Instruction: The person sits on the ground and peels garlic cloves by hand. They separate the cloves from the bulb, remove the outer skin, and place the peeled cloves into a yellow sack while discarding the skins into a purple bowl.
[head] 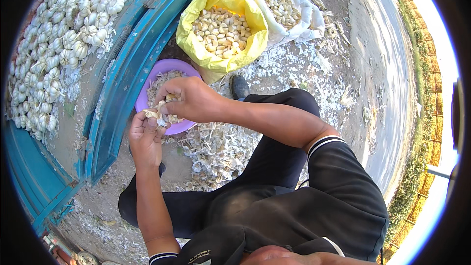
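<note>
Both of my hands meet over a purple plastic basin [193, 70] that holds garlic skins and bits of stem. In my left hand [145, 132] is a partly broken garlic bulb [151, 114], pinched between thumb and fingers with loose papery skin on it. My right hand [184, 99] comes in from the right and grips garlic cloves [171, 98] against its palm, its thumb touching the bulb. Just beyond the basin stands a yellow woven sack [257, 44] with its rim rolled back, full of separated cloves [222, 31].
A heap of whole garlic bulbs [70, 44] lies on a blue metal truck bed [121, 92] at left. A white sack [303, 18] of cloves stands beside the yellow one. Garlic skins [220, 154] litter the ground. A road [386, 62] runs along the right.
</note>
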